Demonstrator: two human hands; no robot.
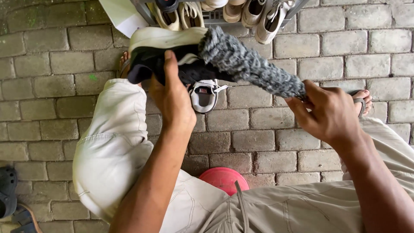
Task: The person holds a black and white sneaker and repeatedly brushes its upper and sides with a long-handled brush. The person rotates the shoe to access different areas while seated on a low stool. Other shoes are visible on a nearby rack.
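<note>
My left hand [172, 97] grips a dark sneaker with a thick white sole [166, 49], held up with the sole facing away from me. My right hand [325, 112] holds the handle end of a long fuzzy grey brush [246, 62]; its head rests against the sneaker's opening. Below the held shoe, a white and grey sneaker [203, 95] lies on the paving. I sit with my knees apart in light trousers, sandalled feet on the bricks.
A rack with several white and light shoes [228, 13] stands at the top. A red stool or basin [223, 179] shows between my legs. Dark sandals [8, 194] lie at the lower left. Grey brick paving [258, 142] covers the ground.
</note>
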